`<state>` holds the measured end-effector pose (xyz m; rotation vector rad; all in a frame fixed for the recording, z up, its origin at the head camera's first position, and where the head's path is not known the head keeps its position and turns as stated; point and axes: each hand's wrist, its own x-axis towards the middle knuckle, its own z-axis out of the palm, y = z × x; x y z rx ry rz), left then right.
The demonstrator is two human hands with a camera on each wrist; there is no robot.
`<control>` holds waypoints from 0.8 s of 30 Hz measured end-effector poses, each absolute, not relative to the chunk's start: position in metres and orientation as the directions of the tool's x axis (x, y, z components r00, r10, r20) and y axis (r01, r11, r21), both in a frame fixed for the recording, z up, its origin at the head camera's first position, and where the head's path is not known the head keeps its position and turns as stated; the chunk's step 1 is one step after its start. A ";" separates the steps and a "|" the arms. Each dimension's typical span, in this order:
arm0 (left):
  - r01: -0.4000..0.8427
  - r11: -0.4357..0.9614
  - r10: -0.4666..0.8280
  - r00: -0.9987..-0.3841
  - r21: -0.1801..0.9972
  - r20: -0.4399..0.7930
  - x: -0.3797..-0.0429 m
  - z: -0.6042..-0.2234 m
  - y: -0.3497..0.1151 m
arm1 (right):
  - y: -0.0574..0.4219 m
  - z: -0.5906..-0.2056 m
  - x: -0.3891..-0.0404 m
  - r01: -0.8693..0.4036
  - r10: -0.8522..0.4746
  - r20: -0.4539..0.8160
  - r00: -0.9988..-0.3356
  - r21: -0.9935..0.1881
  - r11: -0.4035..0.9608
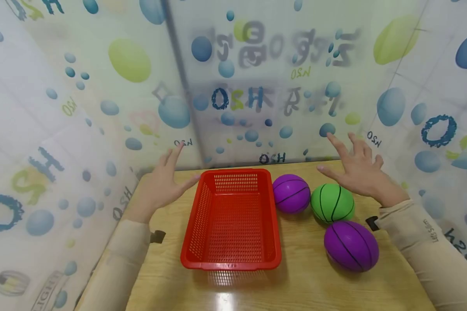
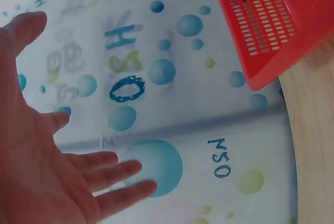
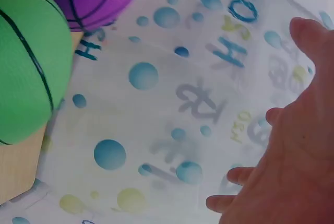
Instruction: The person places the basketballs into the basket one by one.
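Observation:
A red perforated plastic basket (image 1: 233,263) stands on the wooden table, with nothing inside it. My left hand (image 1: 159,185) hovers at the basket's left side, fingers spread and holding nothing; in the left wrist view the same hand (image 2: 57,151) shows its bare palm, the basket (image 2: 271,41) beyond it. To the basket's right lie a purple ball (image 1: 291,194), a green ball (image 1: 332,203) and a nearer purple ball (image 1: 351,246), all with black lines. Above the green ball my right hand (image 1: 358,172) is raised with spread fingers, also holding nothing.
The light wooden table (image 1: 303,285) runs back to a curtain (image 1: 249,121) printed with bubbles and lettering. This patterned sheet also hangs close on the left and right, beside both forearms.

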<state>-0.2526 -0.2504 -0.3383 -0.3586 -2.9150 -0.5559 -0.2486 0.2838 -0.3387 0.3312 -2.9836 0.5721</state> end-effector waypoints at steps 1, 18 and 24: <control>0.265 0.882 0.199 -0.959 0.390 0.201 -0.253 -0.337 -0.253 | 0.287 -0.336 -0.248 -0.231 -0.194 0.135 -0.972 -0.376 0.897; 0.391 0.069 0.148 -0.914 0.918 0.379 -0.240 -0.329 -0.271 | 0.332 -0.320 -0.235 -0.223 -0.183 0.202 -0.962 -0.970 0.102; 0.341 0.209 0.163 -0.936 0.916 0.312 -0.236 -0.340 -0.276 | 0.340 -0.325 -0.230 -0.217 -0.181 0.199 -0.963 -0.973 0.085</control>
